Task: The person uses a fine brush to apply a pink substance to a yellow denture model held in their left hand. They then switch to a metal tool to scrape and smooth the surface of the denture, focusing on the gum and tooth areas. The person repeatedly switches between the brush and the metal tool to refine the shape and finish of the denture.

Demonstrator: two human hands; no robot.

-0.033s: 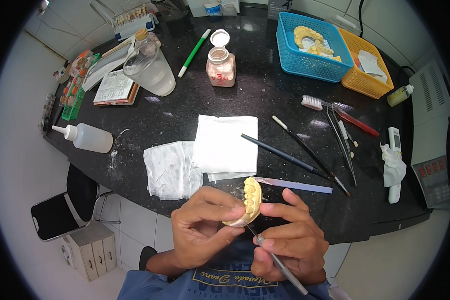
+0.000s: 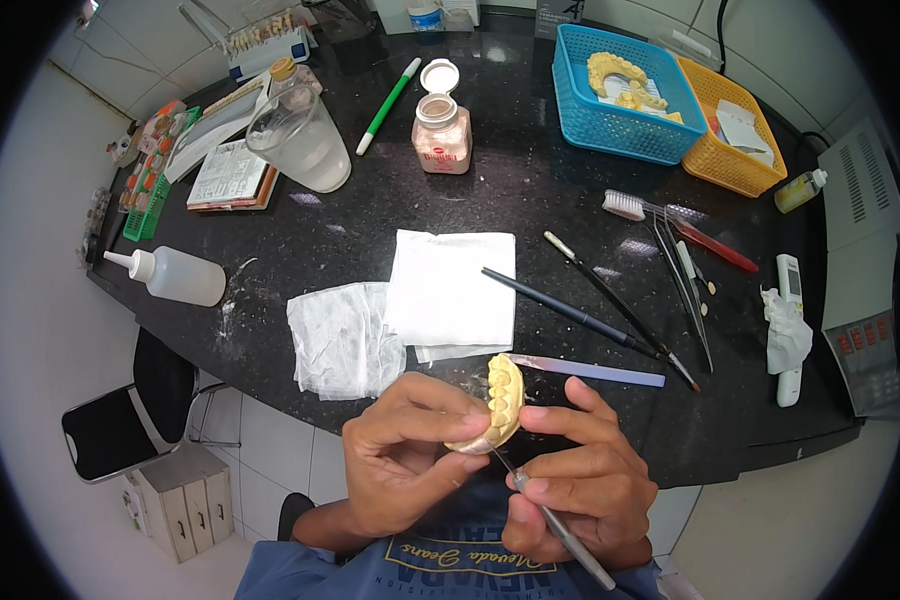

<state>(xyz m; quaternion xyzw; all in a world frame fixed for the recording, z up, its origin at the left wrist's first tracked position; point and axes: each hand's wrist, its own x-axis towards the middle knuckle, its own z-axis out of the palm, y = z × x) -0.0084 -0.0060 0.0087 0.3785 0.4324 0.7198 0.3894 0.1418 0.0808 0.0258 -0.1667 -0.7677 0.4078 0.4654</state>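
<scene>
The yellow tooth model (image 2: 508,400) is held up in front of the person's body, near the close edge of the dark bench (image 2: 530,205). The left hand (image 2: 400,455) holds it, with the fingers narrow and pinching its left and lower part. The right hand (image 2: 590,480) holds a thin metal tool (image 2: 570,543) between its fingers like a pen, and one fingertip of this hand rests against the right side of the model. The tip of the tool is at the model's lower edge; I cannot tell if it touches. Just beyond the model there lies a tool with a purple handle (image 2: 610,373). Farther are a white napkin (image 2: 455,285), a crumpled tissue (image 2: 340,342) to its left, and a black brush (image 2: 625,306) to its right. Near the far side stand an open jar of pink powder (image 2: 444,145) and a blue basket (image 2: 620,137).
</scene>
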